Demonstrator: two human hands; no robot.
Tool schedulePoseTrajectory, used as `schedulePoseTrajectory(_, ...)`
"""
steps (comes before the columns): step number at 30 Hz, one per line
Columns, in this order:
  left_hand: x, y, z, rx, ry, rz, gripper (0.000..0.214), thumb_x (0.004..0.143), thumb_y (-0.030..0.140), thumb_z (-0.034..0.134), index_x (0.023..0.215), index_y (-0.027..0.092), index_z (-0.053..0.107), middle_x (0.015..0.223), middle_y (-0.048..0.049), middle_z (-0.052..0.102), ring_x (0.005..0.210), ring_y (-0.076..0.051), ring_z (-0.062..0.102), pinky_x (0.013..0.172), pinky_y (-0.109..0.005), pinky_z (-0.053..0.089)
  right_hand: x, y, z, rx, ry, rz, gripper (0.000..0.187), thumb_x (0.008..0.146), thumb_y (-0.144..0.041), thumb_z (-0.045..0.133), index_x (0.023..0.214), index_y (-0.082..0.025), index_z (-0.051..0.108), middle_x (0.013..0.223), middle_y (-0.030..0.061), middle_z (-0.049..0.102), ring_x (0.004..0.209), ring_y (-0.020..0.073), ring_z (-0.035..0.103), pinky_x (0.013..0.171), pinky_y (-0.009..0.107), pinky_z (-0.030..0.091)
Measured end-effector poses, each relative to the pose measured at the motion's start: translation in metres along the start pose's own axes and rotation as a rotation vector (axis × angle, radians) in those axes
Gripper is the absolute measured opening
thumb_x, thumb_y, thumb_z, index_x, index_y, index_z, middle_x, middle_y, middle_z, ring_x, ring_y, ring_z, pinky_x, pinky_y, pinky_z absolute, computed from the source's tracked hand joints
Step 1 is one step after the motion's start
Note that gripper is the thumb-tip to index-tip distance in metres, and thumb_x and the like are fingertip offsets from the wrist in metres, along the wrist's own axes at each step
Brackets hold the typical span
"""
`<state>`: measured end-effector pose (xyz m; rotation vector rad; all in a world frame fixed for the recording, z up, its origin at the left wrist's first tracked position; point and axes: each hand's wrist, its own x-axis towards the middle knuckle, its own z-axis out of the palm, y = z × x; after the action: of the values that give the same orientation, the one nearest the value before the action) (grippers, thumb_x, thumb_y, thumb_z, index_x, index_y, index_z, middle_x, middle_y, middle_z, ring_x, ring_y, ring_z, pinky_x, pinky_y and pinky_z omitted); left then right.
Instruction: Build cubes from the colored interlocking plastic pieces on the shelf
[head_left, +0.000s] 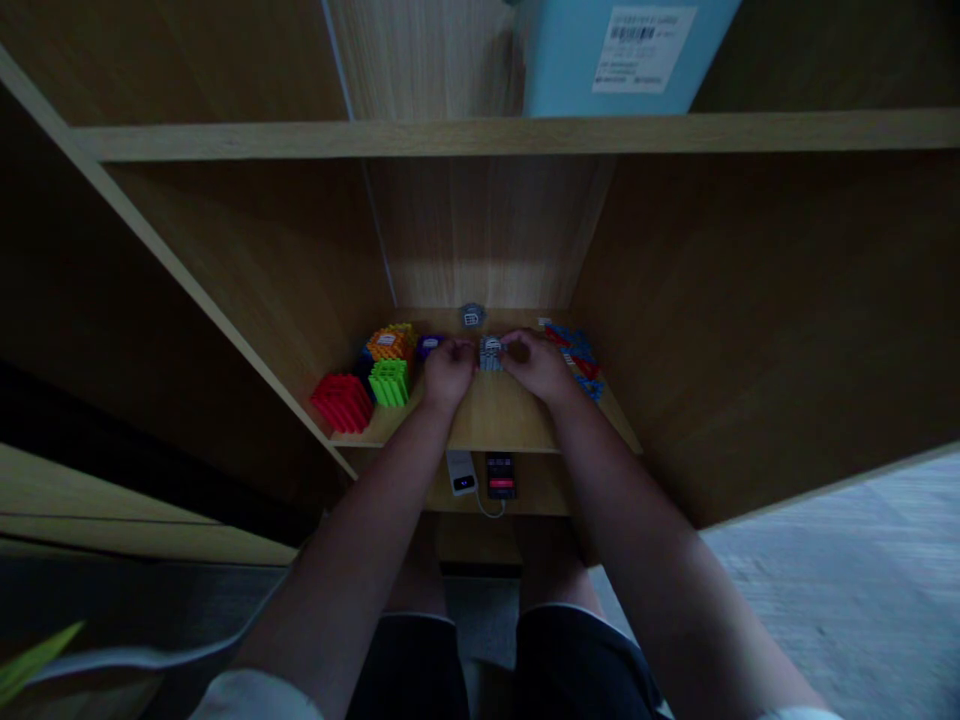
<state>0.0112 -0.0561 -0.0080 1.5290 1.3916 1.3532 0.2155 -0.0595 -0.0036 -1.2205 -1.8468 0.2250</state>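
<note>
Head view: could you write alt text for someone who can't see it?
A right hand is at a gray block on a wooden shelf, with the left hand close by, near a purple block. A red block, green block and orange block sit at left, blue-and-red pieces at right. A phone lies below.

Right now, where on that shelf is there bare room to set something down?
Widest: front middle of the shelf, between the left forearm and right forearm, with the grey block behind. A smaller patch lies between the green block and left forearm. Crowded: left, around the red block and orange block; right, under the blue and red pieces.
</note>
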Motion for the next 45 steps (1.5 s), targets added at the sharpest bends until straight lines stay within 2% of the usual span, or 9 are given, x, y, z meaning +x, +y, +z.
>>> schedulePoseTrajectory(10,-0.004,0.007,-0.001,0.050,-0.004,0.002,0.019,0.100,0.028,0.063,0.100,0.018,0.079,0.077,-0.0044,0.078,0.077,-0.020,0.075,0.078,-0.029,0.056,-0.001,-0.002,-0.002,-0.002,-0.032,-0.015,0.015,0.094,-0.031,0.074,0.108,-0.027,0.073,0.117,0.0071,0.078,0.114,0.0286,0.072,0.107,0.046,0.054)
schedulePoseTrajectory(27,-0.002,0.002,0.001,0.070,-0.022,0.033,0.020,0.101,0.026,0.061,0.097,0.018,0.079,0.078,-0.0056,0.079,0.078,-0.021,0.075,0.077,-0.029,0.054,-0.001,0.006,0.002,0.000,-0.026,-0.037,0.016,0.094,-0.033,0.073,0.109,-0.027,0.073,0.118,0.0083,0.075,0.119,0.0293,0.069,0.109,0.047,0.053)
schedulePoseTrajectory(30,-0.002,0.002,0.001,0.070,-0.025,0.036,0.019,0.101,0.025,0.061,0.098,0.018,0.079,0.078,-0.0055,0.079,0.077,-0.020,0.075,0.077,-0.029,0.054,-0.001,0.004,0.001,0.003,0.001,-0.039,0.015,0.097,-0.035,0.069,0.108,-0.027,0.073,0.118,0.0087,0.075,0.119,0.0293,0.068,0.111,0.047,0.053)
schedulePoseTrajectory(34,-0.004,0.005,0.001,0.070,-0.024,0.031,0.019,0.101,0.024,0.060,0.097,0.018,0.078,0.081,-0.0064,0.079,0.078,-0.020,0.075,0.078,-0.029,0.054,0.000,0.005,0.000,-0.009,0.115,0.023,0.016,0.102,-0.035,0.060,0.104,-0.026,0.072,0.113,0.0093,0.076,0.115,0.0278,0.071,0.109,0.045,0.054)
schedulePoseTrajectory(37,-0.005,0.009,0.000,0.072,-0.025,0.019,0.020,0.102,0.022,0.057,0.099,0.018,0.077,0.080,-0.0056,0.079,0.077,-0.020,0.075,0.079,-0.029,0.055,0.014,0.012,-0.002,-0.055,0.160,0.123,0.018,0.102,-0.032,0.056,0.104,-0.024,0.073,0.112,0.0099,0.079,0.109,0.0265,0.074,0.105,0.043,0.057)
schedulePoseTrajectory(40,-0.005,0.010,-0.001,0.084,-0.035,0.016,0.020,0.102,0.022,0.057,0.100,0.019,0.077,0.080,-0.0043,0.079,0.079,-0.019,0.075,0.081,-0.029,0.055,0.045,0.021,-0.005,-0.111,0.126,0.198,0.017,0.100,-0.028,0.060,0.105,-0.022,0.075,0.113,0.0112,0.081,0.104,0.0259,0.076,0.102,0.041,0.059)
schedulePoseTrajectory(42,-0.005,0.010,-0.001,0.082,-0.030,0.021,0.018,0.101,0.023,0.058,0.100,0.020,0.077,0.079,-0.0036,0.078,0.080,-0.020,0.075,0.080,-0.029,0.055,0.071,0.027,-0.003,-0.150,0.049,0.208,0.014,0.098,-0.026,0.065,0.105,-0.023,0.076,0.115,0.0110,0.082,0.104,0.0258,0.077,0.103,0.042,0.059)
schedulePoseTrajectory(45,-0.006,0.009,-0.001,0.074,-0.021,0.025,0.017,0.101,0.024,0.060,0.099,0.021,0.076,0.080,-0.0039,0.078,0.082,-0.021,0.076,0.080,-0.030,0.055,0.108,0.033,0.010,-0.169,-0.138,0.103,0.015,0.091,-0.024,0.077,0.106,-0.025,0.078,0.119,0.0090,0.082,0.109,0.0265,0.077,0.105,0.041,0.058)
